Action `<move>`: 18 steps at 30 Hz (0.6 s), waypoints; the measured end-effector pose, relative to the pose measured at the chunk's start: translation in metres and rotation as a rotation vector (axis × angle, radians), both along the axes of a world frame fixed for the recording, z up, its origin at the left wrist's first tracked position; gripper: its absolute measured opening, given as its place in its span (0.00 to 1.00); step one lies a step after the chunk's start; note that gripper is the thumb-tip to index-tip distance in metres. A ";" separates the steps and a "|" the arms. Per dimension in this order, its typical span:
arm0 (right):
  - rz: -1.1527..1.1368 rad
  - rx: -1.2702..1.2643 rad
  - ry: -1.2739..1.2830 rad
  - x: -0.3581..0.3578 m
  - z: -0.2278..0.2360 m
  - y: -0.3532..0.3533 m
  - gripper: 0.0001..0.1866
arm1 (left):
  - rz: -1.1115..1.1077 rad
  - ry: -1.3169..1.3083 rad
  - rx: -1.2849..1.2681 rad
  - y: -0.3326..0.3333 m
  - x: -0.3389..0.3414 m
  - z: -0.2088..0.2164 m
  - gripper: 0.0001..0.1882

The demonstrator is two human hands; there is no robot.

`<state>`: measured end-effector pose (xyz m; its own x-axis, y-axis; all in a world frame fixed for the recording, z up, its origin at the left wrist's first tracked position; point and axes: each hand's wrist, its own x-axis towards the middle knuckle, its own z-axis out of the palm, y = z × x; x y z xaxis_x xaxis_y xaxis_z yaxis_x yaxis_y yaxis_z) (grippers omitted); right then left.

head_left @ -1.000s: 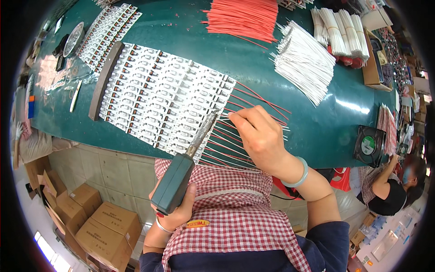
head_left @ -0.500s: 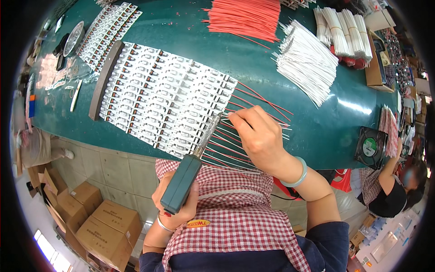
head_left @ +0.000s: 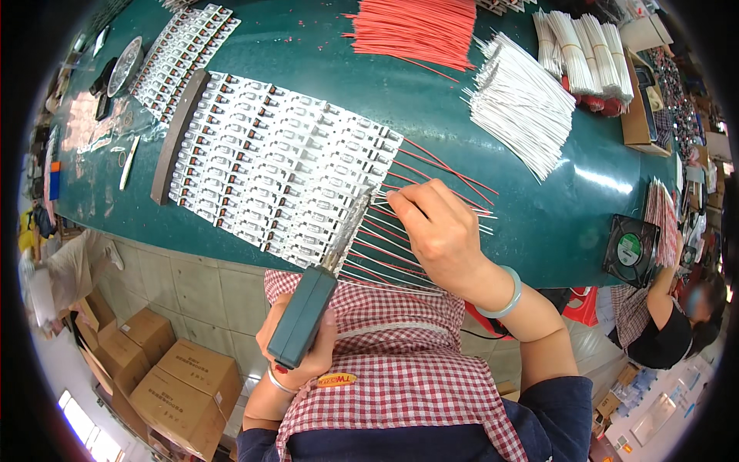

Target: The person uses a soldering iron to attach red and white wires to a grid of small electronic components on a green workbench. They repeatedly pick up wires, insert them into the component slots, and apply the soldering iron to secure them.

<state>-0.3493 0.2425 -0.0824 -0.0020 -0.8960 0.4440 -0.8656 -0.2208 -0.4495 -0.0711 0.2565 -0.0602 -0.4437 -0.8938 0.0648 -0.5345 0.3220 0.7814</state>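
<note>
Well to the left of your white rectangular panel of small circuit boards (head_left: 285,169), which lies flat on the dark green table (head_left: 539,223), sits a round shallow dish (head_left: 125,67). Closer to the panel's left end lies 1 slim pale stick (head_left: 129,163). Brown cardboard cartons (head_left: 185,385) stand on the floor, on the near left side of the panel. A dark brown bar (head_left: 181,138) rests along the panel's left edge.

At the panel's near right corner, the fingers of your left hand (head_left: 319,348) are wrapped around a dark green box-shaped tool (head_left: 305,316). Its metal nose slants up to the panel's right edge; you cannot tell whether it touches. Red and white thin wires (head_left: 391,252) fan out from that edge. Just right of it, your right hand (head_left: 443,231) has thumb and index finger pinched on a wire, its colour unclear.

Beyond the panel, toward its right, lies a heap of red wires (head_left: 412,31), then a heap of white wires (head_left: 523,108). Well right of the panel stands a black square fan (head_left: 631,248).
</note>
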 end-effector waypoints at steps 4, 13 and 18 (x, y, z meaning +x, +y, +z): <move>0.000 0.000 0.004 0.001 0.000 -0.001 0.16 | 0.005 -0.015 0.005 0.001 0.003 0.001 0.11; -0.006 0.004 0.012 0.002 0.000 0.000 0.16 | -0.014 -0.005 -0.095 -0.007 -0.012 0.009 0.12; -0.011 -0.001 0.012 0.001 -0.002 0.001 0.16 | -0.033 -0.044 -0.091 -0.009 -0.014 0.014 0.12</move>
<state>-0.3482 0.2433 -0.0842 -0.0068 -0.8953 0.4453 -0.8732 -0.2118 -0.4390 -0.0849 0.2472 -0.0467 -0.4772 -0.8700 0.1242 -0.5558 0.4083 0.7241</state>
